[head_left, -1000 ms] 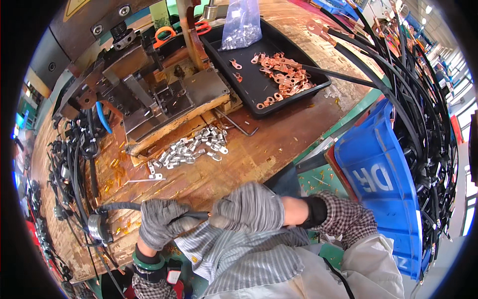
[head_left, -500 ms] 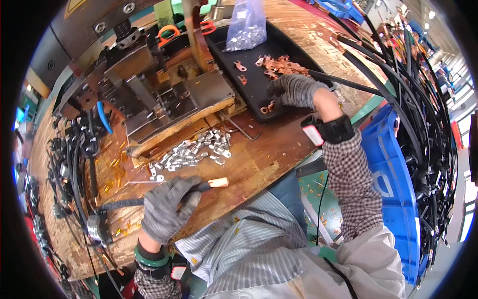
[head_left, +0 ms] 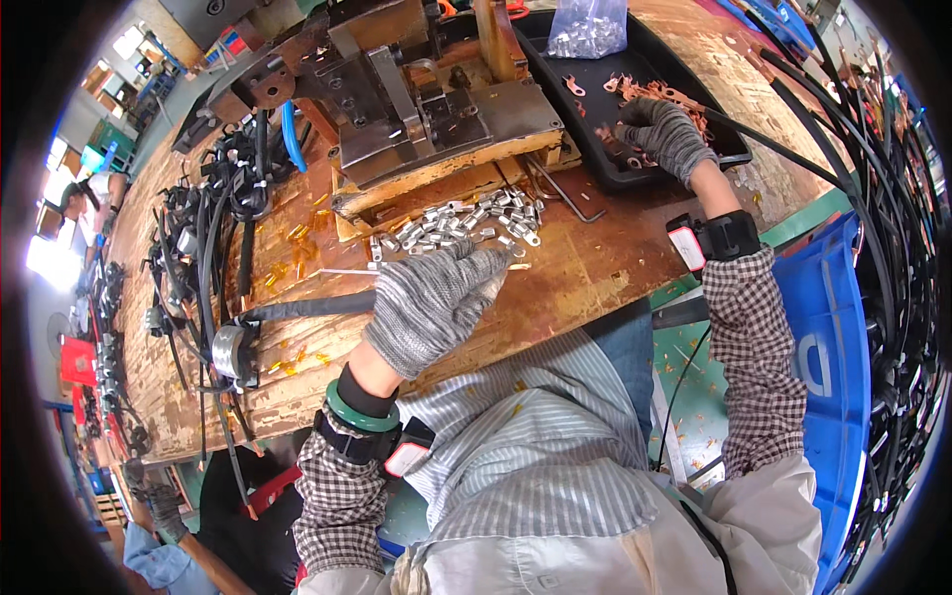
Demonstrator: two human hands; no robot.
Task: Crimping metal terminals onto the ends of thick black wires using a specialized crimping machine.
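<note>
My left hand (head_left: 431,302), in a grey knit glove, is closed around a black cable (head_left: 317,305) over the table. The cable's bare copper end (head_left: 521,266) peeks out past the fingertips. Those fingertips lie at the near edge of a pile of silver cable lugs (head_left: 451,226). My right hand (head_left: 669,139), gloved alike, is over the black tray (head_left: 635,180) with its fingers curled. Blurred copper lugs (head_left: 617,147) show by its fingertips; whether it grips one is hidden. More copper lugs (head_left: 574,86) lie in the tray.
A steel press fixture (head_left: 446,119) stands behind the silver lugs, a hex key (head_left: 570,193) beside it. In the tray is a bag of lugs (head_left: 587,35). Black cables (head_left: 823,109) hang over a blue bin (head_left: 818,377) at right. Another person's gloved hand (head_left: 164,506) is lower left.
My left hand, with the cable, has moved forward to the silver lugs. My right hand stays over the tray; the copper lugs by its fingers are now blurred. The view has shifted.
</note>
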